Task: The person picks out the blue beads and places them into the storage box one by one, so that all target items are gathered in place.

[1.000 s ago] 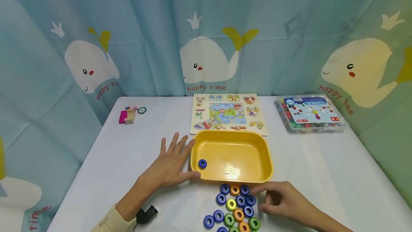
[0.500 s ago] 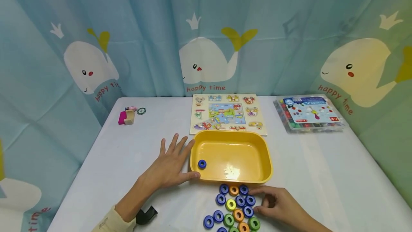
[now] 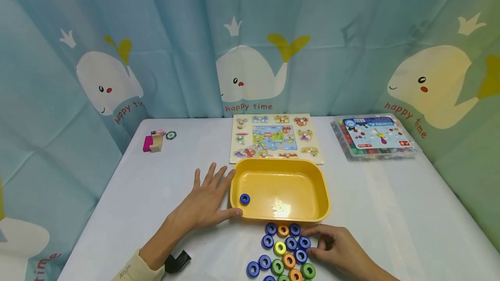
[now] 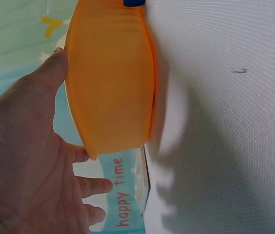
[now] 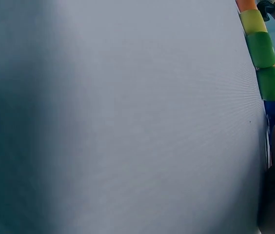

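Note:
A yellow tray [image 3: 281, 218] stands mid-table with one blue ring [image 3: 245, 199] in its left front corner. My left hand [image 3: 207, 200] spreads its fingers along the tray's left end, the thumb touching the front corner and a fingertip at the rim; the left wrist view shows the tray wall [image 4: 110, 83] beside the palm. In front of the tray lies a cluster of blue, orange, green and yellow [image 3: 280, 248] rings. At its right edge my right hand [image 3: 340, 246] pinches a blue ring [image 3: 304, 242] between thumb and index finger. The right wrist view shows little of that hold.
Behind the tray lies a wooden puzzle board [image 3: 238, 142]. A clear case of coloured parts [image 3: 375, 138] sits at the back right. Small toy blocks [image 3: 156, 143] and a green disc [image 3: 171, 135] are back left. A black object [image 3: 177, 262] lies by the left sleeve.
My right hand has moved slightly left, its thumb and index finger closing on the blue ring, which has shifted a little to the right. The left hand and tray stay in place.

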A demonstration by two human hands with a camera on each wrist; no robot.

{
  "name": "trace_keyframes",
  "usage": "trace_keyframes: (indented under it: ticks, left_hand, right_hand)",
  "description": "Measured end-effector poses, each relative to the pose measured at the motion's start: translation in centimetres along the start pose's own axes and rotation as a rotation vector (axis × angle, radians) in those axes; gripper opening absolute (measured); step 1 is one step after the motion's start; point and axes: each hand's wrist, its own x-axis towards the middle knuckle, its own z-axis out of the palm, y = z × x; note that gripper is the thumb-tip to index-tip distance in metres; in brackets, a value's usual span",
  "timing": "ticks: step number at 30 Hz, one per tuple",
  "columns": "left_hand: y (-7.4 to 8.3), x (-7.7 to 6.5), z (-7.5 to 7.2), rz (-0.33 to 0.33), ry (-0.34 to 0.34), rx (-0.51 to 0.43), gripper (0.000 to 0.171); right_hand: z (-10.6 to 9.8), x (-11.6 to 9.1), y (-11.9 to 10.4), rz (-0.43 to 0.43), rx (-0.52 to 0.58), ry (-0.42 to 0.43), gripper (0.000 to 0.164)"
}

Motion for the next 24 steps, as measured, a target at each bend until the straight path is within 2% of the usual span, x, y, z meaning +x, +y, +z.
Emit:
trace_keyframes:
  ticks: [4,9,14,16,21,24]
  left_hand:
    - [0.1,0.0,0.0,-0.003,-0.004,-0.003,0.101]
    - [0.0,0.0,0.2,-0.005,0.0,0.009,0.101]
    - [0.0,-0.2,0.2,0.004,0.016,0.001,0.101]
    - [0.0,-0.2,0.2,0.006,0.02,0.003,0.101]
    - [0.0,-0.2,0.1,0.011,0.025,0.006,0.1]
    - [0.0,-0.2,0.0,0.011,0.025,0.001,0.1]
  right_hand:
    - [-0.3,-0.5,0.0,-0.037,0.029,-0.001,0.03]
    - [-1.4,-1.5,-0.9,-0.115,0.067,-0.057,0.029]
    - [-2.6,-1.8,-3.1,-0.305,0.102,-0.111,0.027]
    - [-3.1,-1.6,-4.3,-0.355,0.102,-0.144,0.028]
    - [-4.8,-0.5,-7.8,-0.361,0.044,-0.221,0.028]
    - [-5.9,0.8,-9.7,-0.358,0.062,-0.284,0.028]
